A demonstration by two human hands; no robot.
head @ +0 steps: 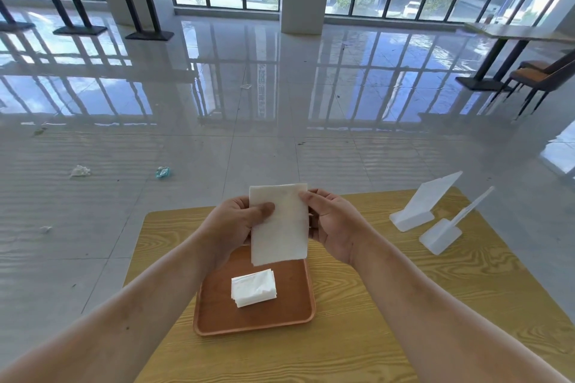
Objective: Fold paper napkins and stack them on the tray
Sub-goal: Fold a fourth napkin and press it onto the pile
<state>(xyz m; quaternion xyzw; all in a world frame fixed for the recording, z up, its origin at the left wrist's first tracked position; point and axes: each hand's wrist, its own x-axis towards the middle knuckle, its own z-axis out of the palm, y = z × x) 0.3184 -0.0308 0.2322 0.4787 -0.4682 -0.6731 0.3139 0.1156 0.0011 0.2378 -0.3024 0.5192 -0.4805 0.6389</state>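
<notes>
I hold a white paper napkin [280, 227] upright in the air above the far end of the brown tray [217, 314]. My left hand [236, 224] pinches its left edge with the thumb across the front. My right hand [334, 221] grips the right edge, fingertips at the top corner. The napkin hangs as a tall rectangle with a faint crease across its middle. On the tray lies a small stack of folded white napkins [253, 288], near the middle.
The tray rests on a yellow wood-grain table [389, 305]. Two clear plastic sign stands [420, 205] [445, 233] sit at the table's far right. Beyond the table is a glossy tiled floor with bits of litter [163, 172], and chairs [541, 78] at far right.
</notes>
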